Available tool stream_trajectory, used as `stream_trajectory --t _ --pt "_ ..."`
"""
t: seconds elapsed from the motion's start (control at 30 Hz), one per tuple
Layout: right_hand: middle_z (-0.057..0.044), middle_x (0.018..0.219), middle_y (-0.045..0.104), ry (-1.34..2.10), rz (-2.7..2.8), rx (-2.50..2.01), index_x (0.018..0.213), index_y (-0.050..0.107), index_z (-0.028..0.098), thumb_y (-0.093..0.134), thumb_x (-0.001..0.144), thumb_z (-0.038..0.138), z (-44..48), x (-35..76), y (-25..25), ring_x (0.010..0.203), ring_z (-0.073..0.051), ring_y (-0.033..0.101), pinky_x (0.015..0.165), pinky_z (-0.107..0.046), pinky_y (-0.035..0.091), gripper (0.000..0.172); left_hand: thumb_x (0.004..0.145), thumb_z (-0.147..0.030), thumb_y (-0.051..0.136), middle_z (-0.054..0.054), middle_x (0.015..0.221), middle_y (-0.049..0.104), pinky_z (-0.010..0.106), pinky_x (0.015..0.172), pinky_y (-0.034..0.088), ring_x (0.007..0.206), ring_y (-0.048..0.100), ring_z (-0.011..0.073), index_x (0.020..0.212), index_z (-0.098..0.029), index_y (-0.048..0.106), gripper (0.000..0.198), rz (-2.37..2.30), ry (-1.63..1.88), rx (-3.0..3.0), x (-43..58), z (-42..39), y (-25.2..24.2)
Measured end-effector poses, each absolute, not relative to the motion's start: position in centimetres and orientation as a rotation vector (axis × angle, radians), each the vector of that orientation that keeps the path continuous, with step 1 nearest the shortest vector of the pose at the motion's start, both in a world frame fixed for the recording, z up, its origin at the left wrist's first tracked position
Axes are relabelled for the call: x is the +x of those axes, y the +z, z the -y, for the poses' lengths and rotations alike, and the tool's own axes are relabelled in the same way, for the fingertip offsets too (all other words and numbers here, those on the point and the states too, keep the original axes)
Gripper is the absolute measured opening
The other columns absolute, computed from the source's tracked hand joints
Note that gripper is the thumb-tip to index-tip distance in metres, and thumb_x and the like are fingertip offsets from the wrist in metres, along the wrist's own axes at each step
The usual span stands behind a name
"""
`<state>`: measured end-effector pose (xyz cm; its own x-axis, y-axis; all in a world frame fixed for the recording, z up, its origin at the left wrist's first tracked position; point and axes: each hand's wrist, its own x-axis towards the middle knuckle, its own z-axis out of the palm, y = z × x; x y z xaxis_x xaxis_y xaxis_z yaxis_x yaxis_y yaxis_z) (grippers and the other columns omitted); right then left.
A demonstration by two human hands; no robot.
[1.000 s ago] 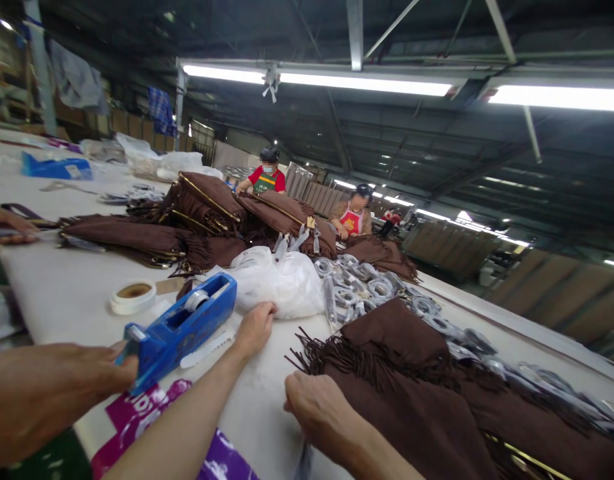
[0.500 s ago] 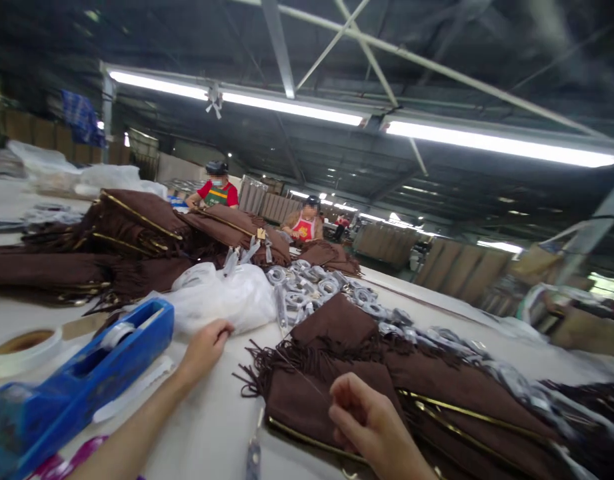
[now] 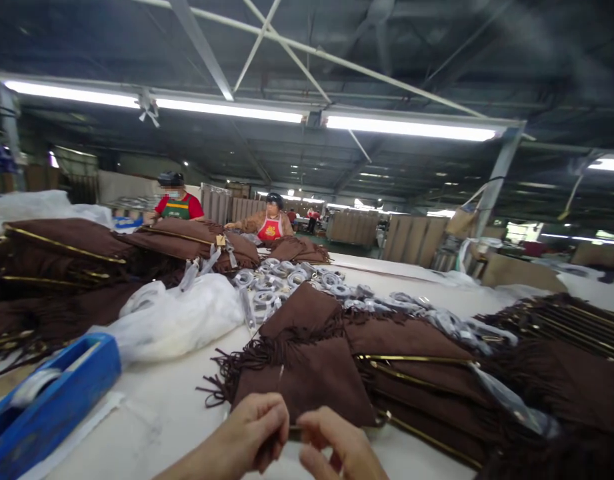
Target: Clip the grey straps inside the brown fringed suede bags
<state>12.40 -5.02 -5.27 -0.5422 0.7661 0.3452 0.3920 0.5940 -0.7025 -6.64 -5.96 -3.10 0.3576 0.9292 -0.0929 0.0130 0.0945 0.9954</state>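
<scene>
My left hand (image 3: pixel 259 427) is closed in a pinch at the near edge of a brown fringed suede-like bag (image 3: pixel 307 380). What it grips is hidden or too small to make out; a thin pale sliver shows on the bag just above it. Close by on the right, my right hand (image 3: pixel 337 443) has its fingers curled inward, and I cannot make out what is in them. The bag lies flat, its fringe spread to the left. Beside it more brown bags with gold zippers (image 3: pixel 421 373) are stacked.
On the left stand a blue tape dispenser (image 3: pixel 61 393) and a white plastic bag (image 3: pixel 181 320). Grey wrapped straps (image 3: pixel 297 273) lie beyond the bags. More brown bags (image 3: pixel 67 247) are piled far left and right (image 3: pixel 561 360). Two people (image 3: pixel 179 200) work across the table.
My left hand has left the white plastic bag and come right, close to my right hand at the brown bag's near edge. The view has turned right.
</scene>
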Motion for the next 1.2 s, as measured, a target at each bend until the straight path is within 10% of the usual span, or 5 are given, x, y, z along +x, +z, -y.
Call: stream_trajectory --t 0.27,0.43,0.53,0.77,1.2 --pt "-0.003 0.08 0.063 1.008 1.855 -0.699 0.077 0.063 0.019 0.052 0.093 0.044 6.0 12.6 -1.1 0.077 -0.015 0.06 0.075 -0.026 0.048 0.032 0.087 -0.062 0.036 0.001 0.064 0.055 0.024 0.048 0.038 0.054 0.048 0.0129 0.07 -0.019 0.055 0.05 -1.004 0.665 1.672 -3.9 7.9 -2.8" --pt "0.008 0.056 0.048 1.516 1.418 -0.788 0.073 0.05 0.02 0.06 0.082 0.061 4.5 15.4 0.9 0.04 -0.006 0.037 0.04 -0.017 0.034 0.043 0.073 -0.018 0.062 0.013 0.133 0.054 0.045 0.102 0.037 0.119 0.048 0.0303 0.122 -0.022 0.053 0.05 -1.467 0.458 2.53 -7.7 4.6 -3.7" --pt "0.01 0.046 0.037 1.506 1.698 -0.938 0.073 0.052 0.019 0.057 0.087 0.051 4.4 16.7 0.8 0.038 -0.006 0.025 0.037 -0.017 0.019 0.035 0.08 -0.01 0.051 0.012 0.109 0.065 0.04 0.088 0.045 0.1 0.059 0.027 0.098 -0.019 0.06 0.023 -1.572 0.158 2.693 -9.6 2.4 -4.9" --pt "-0.002 0.084 0.064 0.833 2.303 -1.049 0.081 0.058 0.019 0.043 0.089 0.017 4.3 16.5 -1.8 0.081 -0.016 0.057 0.074 -0.026 0.04 0.017 0.092 -0.024 0.035 0.003 0.075 0.063 0.03 0.069 0.041 0.075 0.06 0.0225 0.08 -0.024 0.051 0.02 -1.739 0.617 2.356 -10.8 -0.8 -2.4" --pt "-0.005 0.09 0.07 0.113 2.653 -1.188 0.088 0.062 0.018 0.052 0.093 0.014 1.7 9.5 -1.9 0.079 -0.018 0.066 0.059 -0.025 0.033 0.012 0.082 -0.043 0.039 0.002 0.078 0.064 0.031 0.076 0.045 0.08 0.057 0.0225 0.076 -0.021 0.055 0.028 -1.499 0.983 1.808 -11.4 -3.5 -6.6"
